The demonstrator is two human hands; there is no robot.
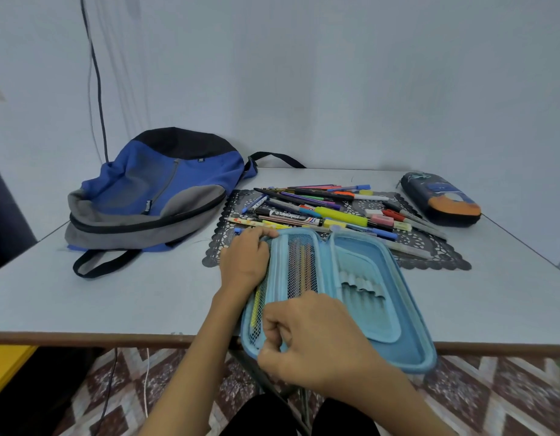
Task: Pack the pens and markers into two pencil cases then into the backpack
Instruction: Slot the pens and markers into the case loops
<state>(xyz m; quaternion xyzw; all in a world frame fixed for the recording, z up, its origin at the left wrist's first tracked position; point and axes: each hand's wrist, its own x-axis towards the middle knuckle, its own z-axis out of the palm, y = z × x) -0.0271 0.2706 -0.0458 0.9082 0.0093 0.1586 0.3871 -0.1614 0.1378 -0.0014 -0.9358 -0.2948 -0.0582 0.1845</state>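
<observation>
Blue pencil case: hard shell with rounded corners, lying open like a book at the near edge of the table, its near end overhanging. The right half carries a smooth pocket and a row of elastic loops. The left half is covered by a mesh flap; orange and yellow pens show dimly through the netting.

Left hand: fingers curled together over the far left rim of the case, gripping it.

Right hand: fingers bent inward, thumb against them, apparently pinching the near edge of the mesh flap; the contact itself is hidden by the knuckles.

Pens and markers: a loose, crossed heap on a black lace-edged mat just beyond the case, with erasers among them. The case covers the nearest ones.

Second pencil case: dark, oval, printed, closed, at the far right of the table.

Backpack: blue, grey and black fabric, slumped flat at the far left, one strap looping toward the near side.
</observation>
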